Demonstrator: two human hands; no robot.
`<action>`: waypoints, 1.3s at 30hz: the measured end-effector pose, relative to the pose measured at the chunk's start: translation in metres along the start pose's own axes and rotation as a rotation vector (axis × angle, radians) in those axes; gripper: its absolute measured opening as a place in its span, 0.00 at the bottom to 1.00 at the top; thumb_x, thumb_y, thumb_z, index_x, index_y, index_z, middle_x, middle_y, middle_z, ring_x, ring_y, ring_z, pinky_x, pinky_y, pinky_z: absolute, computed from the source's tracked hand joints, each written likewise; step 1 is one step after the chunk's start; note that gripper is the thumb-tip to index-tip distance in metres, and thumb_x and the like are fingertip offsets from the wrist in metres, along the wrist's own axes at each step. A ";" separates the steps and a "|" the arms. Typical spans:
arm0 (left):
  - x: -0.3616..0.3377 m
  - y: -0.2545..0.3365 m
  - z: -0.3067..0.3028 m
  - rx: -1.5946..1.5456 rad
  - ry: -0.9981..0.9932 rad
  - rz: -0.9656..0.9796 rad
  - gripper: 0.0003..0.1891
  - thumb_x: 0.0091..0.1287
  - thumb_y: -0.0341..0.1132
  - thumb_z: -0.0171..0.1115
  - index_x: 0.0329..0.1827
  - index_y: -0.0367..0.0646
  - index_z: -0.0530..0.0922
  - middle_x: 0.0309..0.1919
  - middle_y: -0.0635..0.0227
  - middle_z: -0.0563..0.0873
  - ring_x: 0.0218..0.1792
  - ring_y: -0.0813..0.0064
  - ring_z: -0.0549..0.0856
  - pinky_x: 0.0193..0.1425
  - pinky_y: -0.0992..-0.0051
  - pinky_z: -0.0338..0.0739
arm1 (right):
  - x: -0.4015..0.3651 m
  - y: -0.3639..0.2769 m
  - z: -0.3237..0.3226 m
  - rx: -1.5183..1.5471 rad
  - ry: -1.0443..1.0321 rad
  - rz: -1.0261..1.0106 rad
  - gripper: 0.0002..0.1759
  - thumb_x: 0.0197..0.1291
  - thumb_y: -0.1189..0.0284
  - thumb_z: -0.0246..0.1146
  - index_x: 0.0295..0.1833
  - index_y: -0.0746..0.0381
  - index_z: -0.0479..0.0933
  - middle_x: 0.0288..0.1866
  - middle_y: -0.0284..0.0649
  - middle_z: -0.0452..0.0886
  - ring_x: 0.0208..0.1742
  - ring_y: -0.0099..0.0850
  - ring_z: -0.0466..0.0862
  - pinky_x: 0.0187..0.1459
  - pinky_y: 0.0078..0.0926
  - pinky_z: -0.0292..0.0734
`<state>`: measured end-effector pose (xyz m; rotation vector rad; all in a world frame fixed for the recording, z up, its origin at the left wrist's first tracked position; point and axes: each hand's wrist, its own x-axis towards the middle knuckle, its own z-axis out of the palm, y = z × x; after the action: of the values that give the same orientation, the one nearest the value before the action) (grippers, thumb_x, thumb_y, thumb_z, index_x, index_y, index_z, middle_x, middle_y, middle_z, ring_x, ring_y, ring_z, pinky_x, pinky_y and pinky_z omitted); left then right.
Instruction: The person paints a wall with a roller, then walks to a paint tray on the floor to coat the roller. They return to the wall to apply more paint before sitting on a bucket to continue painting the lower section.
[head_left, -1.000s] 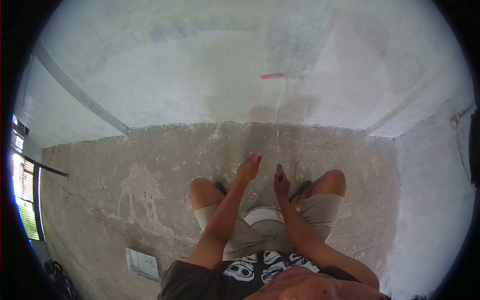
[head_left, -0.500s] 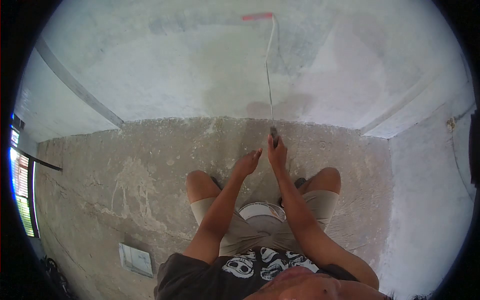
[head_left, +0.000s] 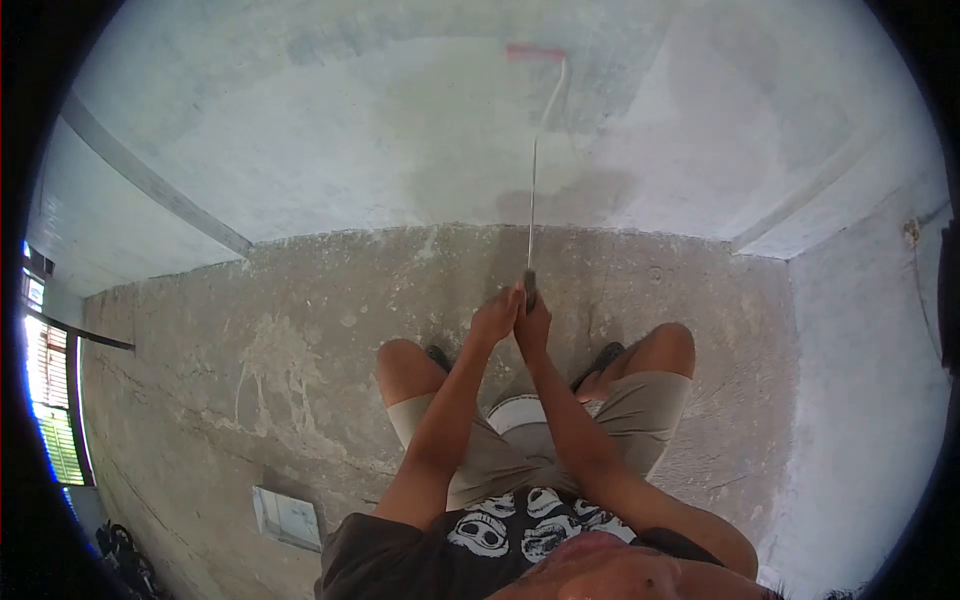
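A long-stemmed paint roller with a red head (head_left: 536, 52) reaches up to the pale wall; the head is blurred. Its thin metal rod (head_left: 533, 190) runs down to a dark handle (head_left: 530, 284). My right hand (head_left: 534, 325) is closed round that handle. Right beside it, my left hand (head_left: 494, 318) is curled closed, its thumb side up against the handle and right hand. Whatever its fingers may hold is hidden. Between my legs is a round white bucket (head_left: 515, 408), partly covered by my right forearm and shorts.
The wall (head_left: 330, 150) has patchy damp-looking areas and meets a rough, stained concrete floor (head_left: 200, 350). A pale rectangular panel (head_left: 287, 517) lies on the floor at lower left. Raised strips (head_left: 150, 180) flank the wall section. A louvred window (head_left: 50, 370) is far left.
The roller head has moved down and slightly right on the wall. My right hand has come lower and left with the handle, closing the gap to my left hand.
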<state>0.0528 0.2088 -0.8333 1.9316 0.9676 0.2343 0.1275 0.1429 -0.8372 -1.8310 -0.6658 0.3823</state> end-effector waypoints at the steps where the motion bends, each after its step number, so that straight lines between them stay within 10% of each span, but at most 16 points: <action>1: 0.002 0.001 0.000 -0.105 0.133 0.124 0.38 0.75 0.62 0.27 0.53 0.35 0.75 0.45 0.41 0.80 0.48 0.38 0.78 0.54 0.51 0.71 | 0.015 -0.013 0.001 0.005 0.020 -0.065 0.27 0.67 0.51 0.59 0.41 0.69 0.77 0.27 0.51 0.80 0.31 0.43 0.84 0.35 0.39 0.75; 5: 0.018 -0.020 0.001 -0.167 0.383 0.108 0.38 0.76 0.60 0.29 0.61 0.31 0.72 0.49 0.43 0.81 0.47 0.44 0.81 0.54 0.58 0.75 | 0.040 -0.068 -0.011 0.090 -0.072 -0.027 0.27 0.68 0.52 0.56 0.42 0.70 0.75 0.31 0.55 0.81 0.36 0.51 0.84 0.37 0.41 0.75; 11: 0.015 -0.003 -0.016 -0.605 0.501 0.035 0.38 0.76 0.63 0.30 0.64 0.36 0.72 0.49 0.55 0.82 0.44 0.69 0.80 0.52 0.69 0.75 | -0.010 0.019 0.014 -0.037 -0.062 -0.051 0.28 0.68 0.50 0.55 0.50 0.68 0.77 0.38 0.56 0.84 0.42 0.52 0.85 0.40 0.42 0.77; 16: 0.011 0.005 -0.024 -0.611 0.494 -0.004 0.40 0.75 0.64 0.30 0.64 0.35 0.72 0.51 0.55 0.81 0.44 0.68 0.80 0.50 0.68 0.75 | -0.062 0.044 0.010 -0.093 -0.161 0.205 0.28 0.68 0.51 0.55 0.50 0.69 0.78 0.35 0.57 0.83 0.41 0.54 0.85 0.40 0.44 0.77; 18: 0.004 0.007 -0.023 -0.587 0.466 -0.025 0.40 0.75 0.64 0.30 0.64 0.34 0.72 0.52 0.54 0.81 0.44 0.68 0.80 0.51 0.67 0.75 | -0.062 0.040 0.010 -0.101 -0.112 0.175 0.25 0.68 0.53 0.57 0.44 0.69 0.77 0.29 0.53 0.80 0.32 0.41 0.84 0.35 0.37 0.75; 21: 0.010 -0.002 -0.021 -0.608 0.469 0.030 0.41 0.74 0.65 0.29 0.65 0.34 0.71 0.53 0.54 0.80 0.44 0.66 0.80 0.52 0.66 0.75 | -0.037 0.020 0.013 -0.050 -0.084 0.067 0.25 0.69 0.53 0.56 0.48 0.68 0.78 0.32 0.56 0.82 0.37 0.54 0.85 0.36 0.44 0.75; 29: 0.010 0.006 -0.024 -0.612 0.501 0.034 0.42 0.73 0.67 0.32 0.64 0.32 0.71 0.49 0.53 0.81 0.42 0.68 0.80 0.50 0.69 0.75 | 0.038 -0.076 0.007 0.125 -0.088 -0.028 0.25 0.68 0.53 0.57 0.45 0.69 0.77 0.28 0.52 0.80 0.30 0.41 0.83 0.34 0.37 0.74; 39: 0.006 -0.002 -0.022 -0.638 0.476 0.012 0.42 0.73 0.67 0.32 0.64 0.34 0.71 0.49 0.55 0.80 0.41 0.68 0.79 0.49 0.69 0.75 | -0.061 0.048 0.008 -0.117 -0.163 0.209 0.26 0.69 0.53 0.56 0.42 0.70 0.78 0.28 0.54 0.80 0.33 0.48 0.84 0.37 0.39 0.74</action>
<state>0.0449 0.2282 -0.8242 1.3096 1.0207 0.9237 0.0868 0.0999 -0.8881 -2.0031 -0.6196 0.6476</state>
